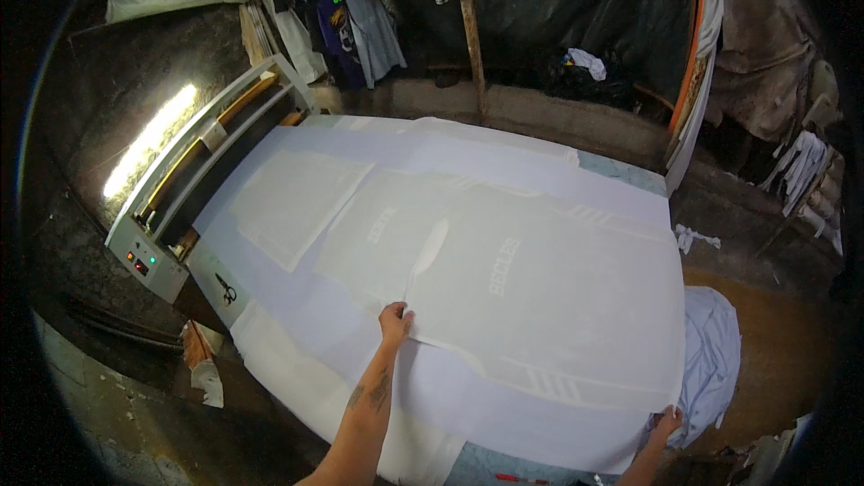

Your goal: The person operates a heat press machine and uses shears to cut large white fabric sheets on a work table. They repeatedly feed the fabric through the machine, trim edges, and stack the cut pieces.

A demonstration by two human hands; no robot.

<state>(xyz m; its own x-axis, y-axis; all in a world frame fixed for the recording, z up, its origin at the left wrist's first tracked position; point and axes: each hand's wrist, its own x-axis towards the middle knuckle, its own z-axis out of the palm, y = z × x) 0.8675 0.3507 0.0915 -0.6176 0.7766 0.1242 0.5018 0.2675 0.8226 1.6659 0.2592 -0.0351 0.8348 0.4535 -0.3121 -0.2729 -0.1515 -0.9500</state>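
Note:
A large pale greenish-white garment panel [585,324] lies flat on a lavender-white sheet [540,418]. It has faint lettering, striped marks and an oval neck opening. My left hand [396,319] pinches its near edge below that opening. At the panel's near right corner, my right hand [668,420] grips the edge with closed fingers, partly hidden by the cloth. Farther left, a second pale panel [292,198] rests on the same sheet, close beside the big one.
A roller-type machine [148,256] with lit buttons spans the table's left end, near a bright tube light [148,144]. Black scissors [226,289] lie by it. Pale blue cloth [711,364] hangs at the right edge. A wooden post [472,49] stands behind the table.

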